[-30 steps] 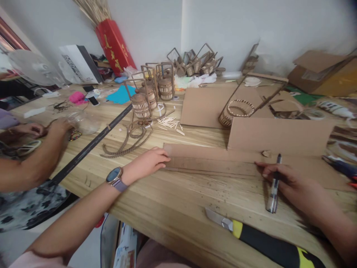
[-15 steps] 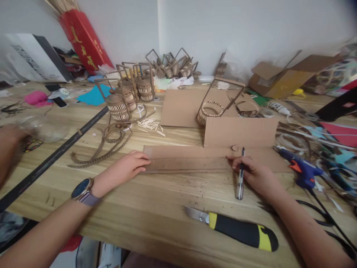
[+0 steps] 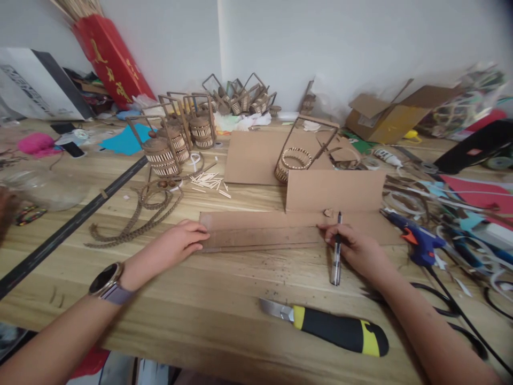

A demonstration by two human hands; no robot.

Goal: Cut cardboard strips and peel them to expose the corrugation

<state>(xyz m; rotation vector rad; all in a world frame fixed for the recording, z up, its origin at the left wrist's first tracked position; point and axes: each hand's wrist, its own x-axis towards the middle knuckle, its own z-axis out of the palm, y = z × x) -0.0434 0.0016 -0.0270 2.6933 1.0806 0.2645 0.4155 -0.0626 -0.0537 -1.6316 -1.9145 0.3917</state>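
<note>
- Pale walls (image 3: 320,43) rise behind a wood-grained table (image 3: 192,321), its back half crowded with craft materials.
- Across the near middle of the table lies a long cardboard strip (image 3: 260,236), flat, with lines running along its length.
- At its left end rests the left hand (image 3: 182,241), fingers together and slightly bent, thumb a little apart and lower; whether it pinches the cardboard, I cannot tell. A watch (image 3: 105,280) circles that wrist.
- Near the strip's other end, the right hand (image 3: 356,250) pinches a pen (image 3: 336,262) between thumb and fingers, dark end up, clear end toward the table; one fingertip reaches the cardboard.
- Just behind that hand stands an upright cardboard panel (image 3: 334,191), and behind it a handled basket (image 3: 281,172).
- Nearer the person lies a black-and-yellow knife (image 3: 328,327), blade pointing left.
- To the right of the right hand lies a blue glue gun (image 3: 420,240).
- Left of centre are lidded baskets (image 3: 161,161), loose pale sticks (image 3: 210,182) and a braided cord (image 3: 130,230).
</note>
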